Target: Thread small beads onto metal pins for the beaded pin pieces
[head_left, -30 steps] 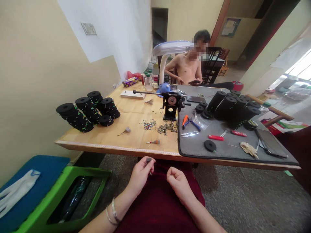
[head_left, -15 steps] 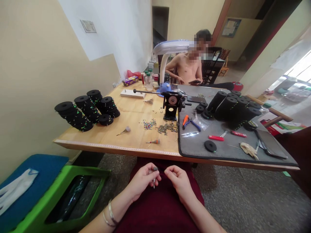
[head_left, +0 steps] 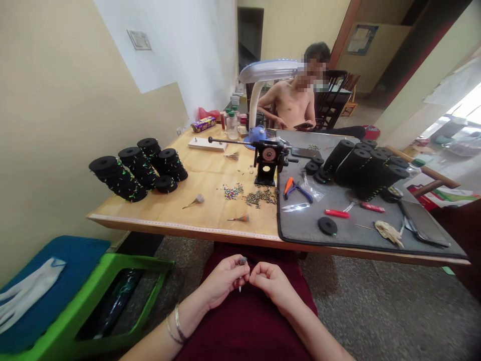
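Note:
Over my lap, in front of the table edge, my left hand (head_left: pixel 225 279) is closed on a small thin stick-like thing with a grey head (head_left: pixel 243 260). Its pale pointed end shows below the fingers. Beside it my right hand (head_left: pixel 271 282) is pinched, fingertips meeting those of the left hand. Whatever it pinches is too small to make out. On the wooden table (head_left: pixel 150 213) nearby lie a small orange-banded bundle with a grey fanned end (head_left: pixel 240 218), a similar bundle (head_left: pixel 195 201), coloured beads (head_left: pixel 233 191) and a pile of small metal pieces (head_left: pixel 260 197).
A black hand-cranked winder (head_left: pixel 267 163) stands mid-table before a lamp (head_left: pixel 270 71). Black foam spools (head_left: pixel 131 168) are stacked left, more at right. Pliers (head_left: pixel 298 191), snips (head_left: pixel 296 207) and a single spool (head_left: pixel 327 225) lie on the grey mat (head_left: pixel 300 231). A person (head_left: pixel 293 103) sits opposite.
My right hand has moved left, so its fingertips now meet my left hand's. The left hand keeps its hold. The view has shifted slightly.

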